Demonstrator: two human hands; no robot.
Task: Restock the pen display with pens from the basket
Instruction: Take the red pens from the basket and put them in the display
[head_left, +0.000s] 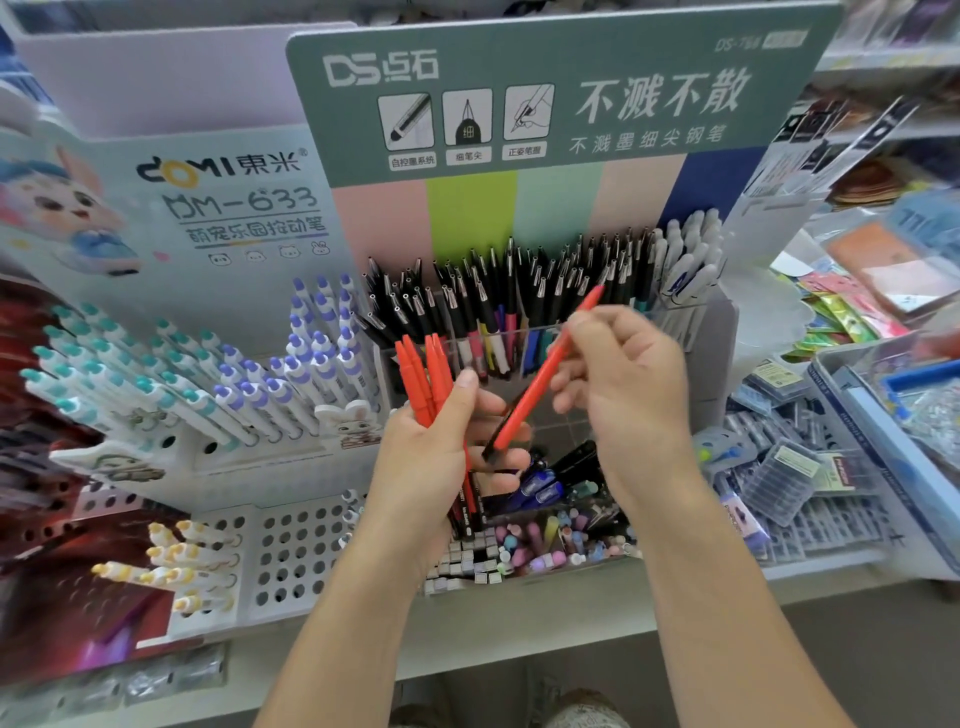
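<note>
We find a single red pen (540, 374) held aslant in front of the pen display (519, 312), its upper end pinched by the fingers of the right hand (623, 374) and its dark lower end resting against the fingers of the left hand (441, 452). The left hand also grips a bundle of red pens (426, 379), upright in the fist, their tops fanned just before the clear front wall of the display. Neither hand is free. Behind them the display's upper tier is densely packed with black-capped pens (493, 291), with a cluster of white pens (685, 254) at its right end; we see no red pens standing in it. Below the hands a clear compartment holds blue and dark pens (550, 478) lying loose, and a lower tray carries small pastel pieces (545, 545). We judge the restocking under way but not far along: the red pens are in hand, none visibly placed, and all of them remain to be set in. A basket cannot be identified with certainty. To the left stands a neighbouring rack of teal and purple pens (208, 374); to the right the shelf carries packaged stationery (789, 478).
</note>
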